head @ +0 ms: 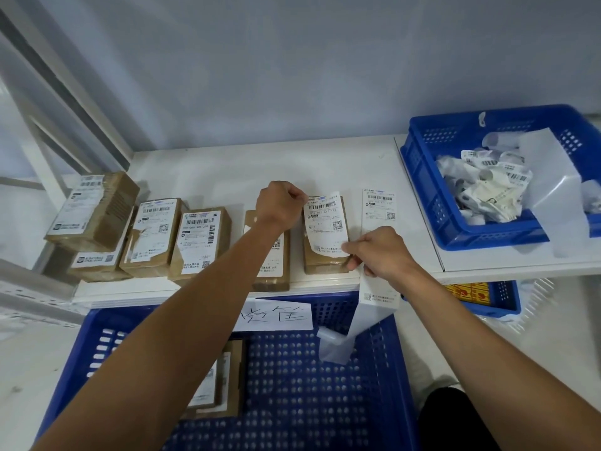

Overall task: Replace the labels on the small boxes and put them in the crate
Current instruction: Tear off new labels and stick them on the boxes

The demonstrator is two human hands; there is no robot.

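- left hand (279, 205) is balled up, pinching the top left corner of the label (325, 222)
- right hand (380, 252) has thumb and forefinger pinched on the label's bottom right corner, with the rest of the fingers curled in
- so the label is held at opposite corners, lying over the top of the box (325, 260); its top right corner and bottom left edge curl up off the cardboard
- the box lies flat near the front edge of the white surface (227, 170), between the two hands
- just right of the box a strip (377, 301) of backing paper runs under the right hand; can't tell if that hand grips it too
- the strip has a fresh label (379, 203) on its far end, and its near end hangs over the front edge and curls into the crate (292, 402)
- the crate is blue and sits below the surface's front edge, under both arms
- a packed box (232, 379) lies at the crate's left, partly hidden by the left forearm, and a handwritten sign (276, 315) hangs on the far wall
- one more box is under the left wrist, other boxes (156, 232) sit side by side further left, and a stack (94, 209) of two sits at the far left end
- far right on the surface is a blue bin (487, 237) with crumpled labels (487, 187) and a loose sheet of backing paper
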